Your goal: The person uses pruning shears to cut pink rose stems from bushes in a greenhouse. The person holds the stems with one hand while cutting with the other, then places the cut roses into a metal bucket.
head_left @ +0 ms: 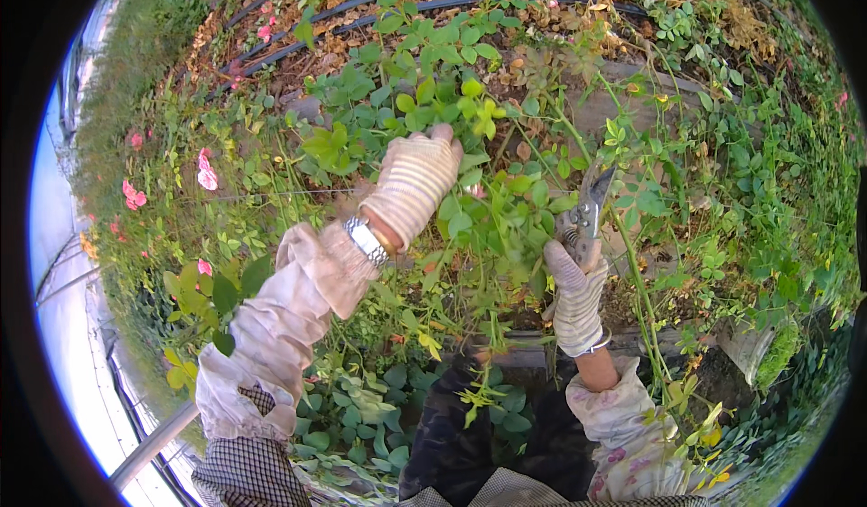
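Note:
My left hand (pixel 416 185), in a striped knit glove with a watch at the wrist, is curled round leafy rose shoots (pixel 433 104); its fingertips are hidden among the leaves. To its right, my right hand (pixel 579 290) wears a matching glove and grips a pair of pruning shears (pixel 588 209). The blades point up and away from me, next to a thick green rose stem (pixel 572 128). Whether the blades are parted is hard to see. A tangle of leafy shoots (pixel 508 219) lies between my hands.
Black irrigation hoses (pixel 379 16) cross the bed over dry leaves. A thin wire (pixel 291 194) runs through the plants. Pink roses (pixel 206 172) bloom on the left. A long green cane (pixel 637 270) passes right of my right hand. A pale pole (pixel 156 443) slants at lower left.

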Motion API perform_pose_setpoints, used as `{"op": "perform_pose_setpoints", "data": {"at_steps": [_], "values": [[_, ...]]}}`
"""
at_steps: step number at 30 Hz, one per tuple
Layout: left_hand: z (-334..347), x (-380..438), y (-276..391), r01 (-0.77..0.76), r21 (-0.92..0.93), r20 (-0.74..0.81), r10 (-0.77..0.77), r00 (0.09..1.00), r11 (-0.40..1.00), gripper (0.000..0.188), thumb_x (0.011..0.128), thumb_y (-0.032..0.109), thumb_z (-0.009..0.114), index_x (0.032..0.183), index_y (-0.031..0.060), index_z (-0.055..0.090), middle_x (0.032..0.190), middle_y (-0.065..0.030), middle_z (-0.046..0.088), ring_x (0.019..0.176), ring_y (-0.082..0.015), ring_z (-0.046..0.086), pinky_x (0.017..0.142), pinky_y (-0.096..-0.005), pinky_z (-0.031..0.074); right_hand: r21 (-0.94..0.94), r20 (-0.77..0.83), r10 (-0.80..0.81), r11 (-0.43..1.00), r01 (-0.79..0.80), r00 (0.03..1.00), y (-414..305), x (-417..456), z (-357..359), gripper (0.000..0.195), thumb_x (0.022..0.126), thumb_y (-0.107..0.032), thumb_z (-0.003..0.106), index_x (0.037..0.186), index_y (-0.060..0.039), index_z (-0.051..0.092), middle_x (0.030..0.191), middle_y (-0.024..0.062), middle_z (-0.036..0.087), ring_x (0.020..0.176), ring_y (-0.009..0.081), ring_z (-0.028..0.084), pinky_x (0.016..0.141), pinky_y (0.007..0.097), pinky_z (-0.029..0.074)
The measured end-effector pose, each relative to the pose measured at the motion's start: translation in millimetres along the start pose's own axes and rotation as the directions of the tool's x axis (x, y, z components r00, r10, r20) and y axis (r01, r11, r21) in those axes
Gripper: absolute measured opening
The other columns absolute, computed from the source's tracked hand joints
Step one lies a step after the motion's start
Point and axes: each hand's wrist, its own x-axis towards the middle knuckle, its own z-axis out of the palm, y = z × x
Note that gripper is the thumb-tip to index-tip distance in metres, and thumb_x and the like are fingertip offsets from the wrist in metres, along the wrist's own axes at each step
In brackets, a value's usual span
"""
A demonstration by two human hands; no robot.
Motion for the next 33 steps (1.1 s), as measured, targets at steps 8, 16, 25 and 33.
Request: {"op": "perform_pose_setpoints", "data": {"at_steps": [8, 16, 25, 33], "values": [[64, 40, -47, -0.152, -0.668, -0.201, 0.020, 0.979, 0.729, 0.050, 0.074, 0.011, 0.080, 0.120, 0.0023, 0.064, 0.115, -0.0201, 0.060, 0.105, -0.0337, 0.062, 0.092, -0.0373, 0.051, -0.042, 0.117, -0.127, 0.990, 0.133, 0.985, 42, 5, -1, 0.040, 0.089, -0.025, 0.065, 0.116, 0.0031, 0.055, 0.086, 0.0112, 0.069, 0.072, 0.0173, 0.067, 0.067, 0.0284, 0.053], [79, 21, -50, -0.174, -0.761, -0.173, 0.063, 0.983, 0.625, 0.037, 0.078, 0.010, 0.080, 0.112, 0.0014, 0.068, 0.102, -0.0140, 0.069, 0.089, -0.0296, 0.067, 0.082, -0.0362, 0.054, -0.130, 0.162, -0.007, 0.991, 0.028, 0.987, 32, 6, -17, 0.042, 0.092, -0.028, 0.063, 0.118, 0.0036, 0.052, 0.083, 0.0122, 0.069, 0.085, 0.0200, 0.068, 0.078, 0.0322, 0.053], [84, 3, -57, 0.114, -0.825, 0.162, 0.038, 0.986, 0.553, 0.038, 0.095, 0.033, 0.065, 0.098, -0.0041, 0.071, 0.069, -0.0155, 0.066, 0.060, -0.0173, 0.058, 0.062, -0.0382, 0.049, -0.150, 0.168, -0.071, 0.984, 0.096, 0.983, 24, -6, -9, 0.030, 0.094, -0.022, 0.060, 0.110, 0.0017, 0.053, 0.084, 0.0128, 0.070, 0.081, 0.0180, 0.067, 0.077, 0.0314, 0.053], [74, -23, -58, 0.088, -0.735, 0.219, 0.113, 0.969, 0.672, 0.053, 0.087, 0.050, 0.070, 0.082, -0.0024, 0.070, 0.060, -0.0188, 0.057, 0.055, -0.0261, 0.055, 0.059, -0.0395, 0.048, 0.053, 0.318, -0.034, 0.998, 0.018, 0.948, 15, -10, 6, 0.043, 0.090, -0.027, 0.068, 0.120, 0.0005, 0.054, 0.097, 0.0125, 0.067, 0.081, 0.0197, 0.067, 0.075, 0.0333, 0.056]]}}
